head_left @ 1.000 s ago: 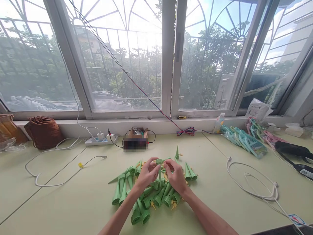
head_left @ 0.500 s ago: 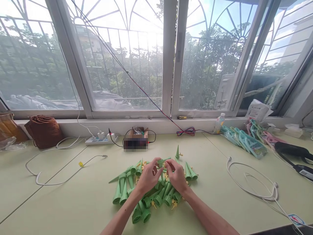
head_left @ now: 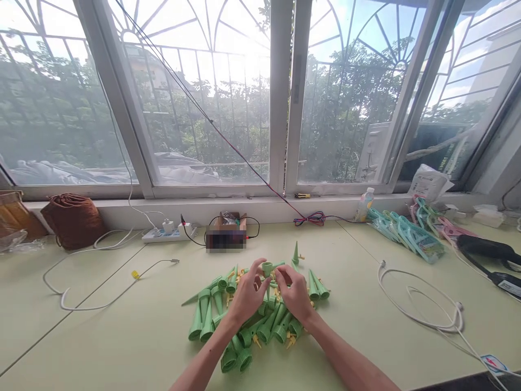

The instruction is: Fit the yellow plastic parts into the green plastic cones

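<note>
My left hand [head_left: 249,293] is closed around a green plastic watering spike [head_left: 267,267], held above the pile with its wide end up and its tip pointing down. My right hand [head_left: 293,290] is closed beside it, thumb and fingers pinched at the spike's side on a small yellow valve, mostly hidden by the fingertips. Below both hands lies a heap of green watering spikes [head_left: 207,317], with loose yellow valves [head_left: 290,341] among them. One spike fitted with a yellow valve [head_left: 296,253] stands upright beyond the right hand.
A boxy device with leads [head_left: 226,239], its front blurred, and a white power strip [head_left: 169,233] sit along the window ledge. White cables [head_left: 419,309] lie on both sides. Teal hangers [head_left: 419,239], a bottle [head_left: 365,205] and a brown pouch [head_left: 73,220] stand farther out.
The held spike has been tilted or raised slightly, so its wide end shows more clearly above my left fingers. Both hands stay almost in place.
</note>
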`<act>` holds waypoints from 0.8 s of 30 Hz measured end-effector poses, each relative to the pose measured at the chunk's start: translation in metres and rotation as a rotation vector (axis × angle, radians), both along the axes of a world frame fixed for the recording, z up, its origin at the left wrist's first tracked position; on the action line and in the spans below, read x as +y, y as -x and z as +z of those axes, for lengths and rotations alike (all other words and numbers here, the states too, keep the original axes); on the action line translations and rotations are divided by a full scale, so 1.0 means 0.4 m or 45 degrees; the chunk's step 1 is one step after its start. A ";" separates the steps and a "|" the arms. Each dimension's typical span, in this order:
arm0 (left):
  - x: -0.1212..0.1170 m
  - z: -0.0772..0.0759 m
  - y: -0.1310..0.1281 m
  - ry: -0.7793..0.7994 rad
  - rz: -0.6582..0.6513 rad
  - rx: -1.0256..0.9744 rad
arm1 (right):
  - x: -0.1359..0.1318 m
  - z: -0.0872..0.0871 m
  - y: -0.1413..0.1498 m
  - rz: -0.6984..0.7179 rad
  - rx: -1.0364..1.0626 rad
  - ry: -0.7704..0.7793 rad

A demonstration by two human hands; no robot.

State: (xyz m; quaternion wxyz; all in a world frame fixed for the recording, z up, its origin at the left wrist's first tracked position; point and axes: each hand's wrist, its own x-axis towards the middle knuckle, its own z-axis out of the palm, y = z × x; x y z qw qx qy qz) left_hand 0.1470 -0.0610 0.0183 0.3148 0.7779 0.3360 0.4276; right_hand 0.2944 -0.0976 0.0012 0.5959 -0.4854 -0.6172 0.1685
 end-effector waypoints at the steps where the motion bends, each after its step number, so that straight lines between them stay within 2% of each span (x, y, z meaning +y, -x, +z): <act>1: -0.001 0.002 0.000 0.015 -0.002 -0.018 | 0.000 0.001 0.000 0.002 0.001 0.000; 4: -0.002 0.009 -0.002 0.110 -0.025 -0.096 | -0.001 0.002 0.001 -0.001 0.001 0.006; 12: 0.005 0.024 0.000 0.532 -0.120 -0.338 | -0.002 0.000 0.003 -0.023 -0.002 0.003; 19: 0.008 0.021 0.000 0.639 -0.156 -0.376 | 0.002 -0.006 0.000 -0.043 -0.008 0.035; 24: 0.016 0.004 -0.002 0.634 -0.213 -0.381 | 0.005 -0.010 -0.001 -0.053 -0.011 0.064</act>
